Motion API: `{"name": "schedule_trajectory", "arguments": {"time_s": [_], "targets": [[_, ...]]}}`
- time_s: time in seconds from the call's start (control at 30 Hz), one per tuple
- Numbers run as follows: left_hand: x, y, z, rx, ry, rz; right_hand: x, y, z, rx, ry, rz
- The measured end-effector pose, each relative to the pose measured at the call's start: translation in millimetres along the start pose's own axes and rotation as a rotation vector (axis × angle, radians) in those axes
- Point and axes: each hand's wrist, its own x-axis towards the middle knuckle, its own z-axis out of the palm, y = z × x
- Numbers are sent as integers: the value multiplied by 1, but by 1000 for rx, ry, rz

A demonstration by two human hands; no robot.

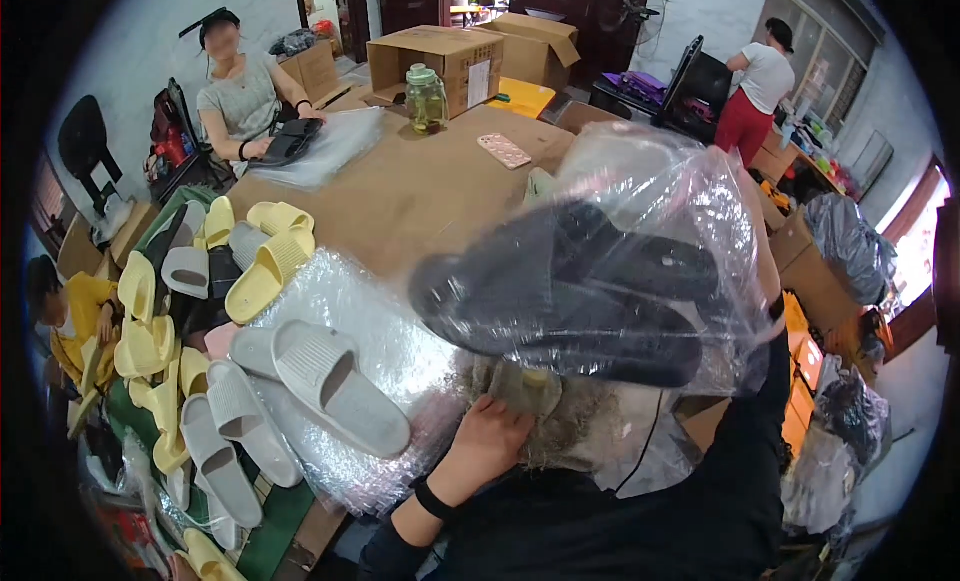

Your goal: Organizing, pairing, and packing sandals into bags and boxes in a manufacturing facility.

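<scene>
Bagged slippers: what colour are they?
The bagged slippers are black, seen best in the head view.

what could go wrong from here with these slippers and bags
The black slippers might shift inside the loose, clear plastic bag, which has slack around them. The pair of ribbed light-grey slippers on the glossy stack of clear plastic sleeves could slide if nudged. The crowded heap of yellow and grey slippers at the left may spill if bumped.

lidded jar (pixel 425 106): near far edge of table (pixel 365 206) | open carton (pixel 458 73): just behind jar | pink phone (pixel 504 150): right of jar
</scene>
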Motion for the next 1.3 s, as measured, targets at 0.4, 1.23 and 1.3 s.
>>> {"name": "schedule_trajectory", "arguments": {"time_s": [0.4, 1.23, 1.3], "targets": [[1, 15, -19, 29, 142, 119, -32, 25, 53, -221, 125, 230], [-3, 23, -11, 23, 126, 238, -36, 96, 86, -995, -449, 50], [-3, 22, -10, -34, 154, 237, -38, 117, 96, -824, -443, 92]]}}
